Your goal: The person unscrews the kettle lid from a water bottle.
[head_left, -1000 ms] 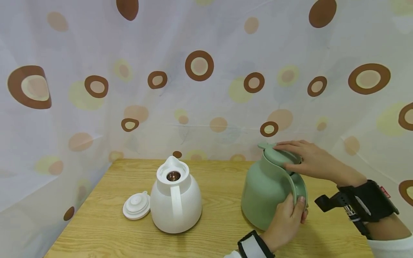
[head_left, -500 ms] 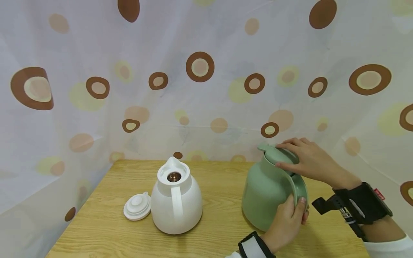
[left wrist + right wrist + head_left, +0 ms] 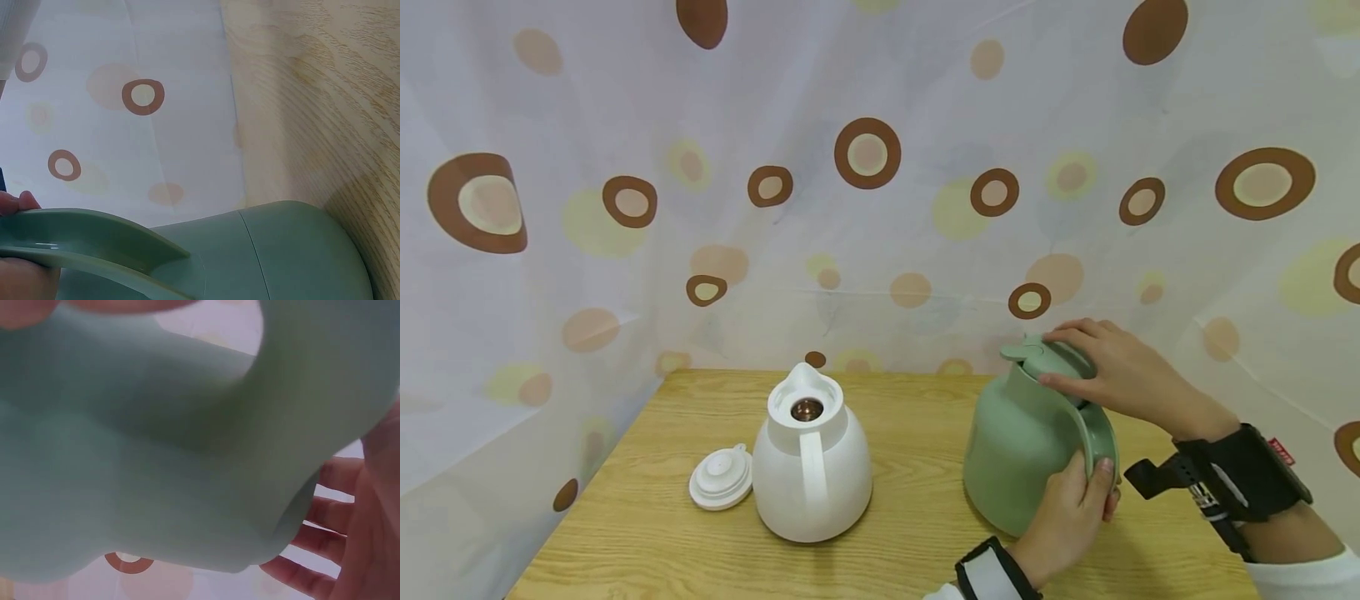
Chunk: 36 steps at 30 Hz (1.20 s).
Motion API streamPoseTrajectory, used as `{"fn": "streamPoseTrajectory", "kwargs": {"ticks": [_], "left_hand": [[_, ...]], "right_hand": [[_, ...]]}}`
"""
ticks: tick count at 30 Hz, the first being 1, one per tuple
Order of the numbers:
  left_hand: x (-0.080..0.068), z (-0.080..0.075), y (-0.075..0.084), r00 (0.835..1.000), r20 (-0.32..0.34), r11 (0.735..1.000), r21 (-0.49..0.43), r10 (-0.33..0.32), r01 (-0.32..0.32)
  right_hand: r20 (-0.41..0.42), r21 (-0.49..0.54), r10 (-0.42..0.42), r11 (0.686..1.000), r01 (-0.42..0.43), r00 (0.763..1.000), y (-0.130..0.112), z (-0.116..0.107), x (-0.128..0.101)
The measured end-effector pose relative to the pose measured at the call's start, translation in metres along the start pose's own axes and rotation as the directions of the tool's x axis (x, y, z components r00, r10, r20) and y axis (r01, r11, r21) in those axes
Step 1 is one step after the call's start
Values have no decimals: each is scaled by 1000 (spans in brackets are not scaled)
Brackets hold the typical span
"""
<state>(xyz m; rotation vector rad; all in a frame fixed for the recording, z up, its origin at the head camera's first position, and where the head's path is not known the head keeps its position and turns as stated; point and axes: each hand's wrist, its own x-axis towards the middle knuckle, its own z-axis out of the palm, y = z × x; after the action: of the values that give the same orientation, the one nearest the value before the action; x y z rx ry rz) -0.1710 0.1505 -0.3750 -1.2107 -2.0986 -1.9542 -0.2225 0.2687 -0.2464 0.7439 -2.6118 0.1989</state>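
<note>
Your left hand (image 3: 1067,521) grips the green jug (image 3: 1022,442) handle, right hand (image 3: 1112,371) pinches its lid (image 3: 1051,360): twist hard w/o bracing & jug may tip on the tabletop (image 3: 910,533).

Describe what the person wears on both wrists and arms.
The right hand is bare; its wrist carries a wide black strap with a small red tag and a black camera bracket, above a white sleeve. The left hand is bare too, with a black wristband over a white cuff.

No readable text or numbers, small red tag (image 3: 1282,452) on the wrist strap perhaps lettered, too blurred
</note>
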Motion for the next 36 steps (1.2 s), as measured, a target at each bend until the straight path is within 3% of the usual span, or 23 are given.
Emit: {"fn": "streamPoseTrajectory", "kwargs": {"ticks": [10, 18, 24, 29, 33, 36], "left_hand": [[0, 2, -2, 999, -23, 1000, 22, 23, -22], [1, 0, -1, 1000, -9, 1000, 9, -4, 4], [0, 1, 1, 1000, 0, 1000, 1, -18, 18], [-3, -3, 15, 1000, -20, 1000, 11, 9, -9], [-3, -3, 11, 1000, -26, 1000, 17, 9, -9], [0, 3, -1, 1000, -17, 1000, 10, -8, 9]], "right_hand": [[6, 80, -118, 990, 117, 993, 3, 0, -1], [-41, 55, -87, 994, 89, 995, 2, 4, 2], [-38, 83, -151, 985, 153, 988, 6, 3, -1], [-19, 154, -192, 969, 193, 981, 8, 1, -4], [-41, 128, -190, 973, 194, 981, 4, 1, -5], [-64, 76, -167, 982, 172, 984, -1, 2, -5]]}}
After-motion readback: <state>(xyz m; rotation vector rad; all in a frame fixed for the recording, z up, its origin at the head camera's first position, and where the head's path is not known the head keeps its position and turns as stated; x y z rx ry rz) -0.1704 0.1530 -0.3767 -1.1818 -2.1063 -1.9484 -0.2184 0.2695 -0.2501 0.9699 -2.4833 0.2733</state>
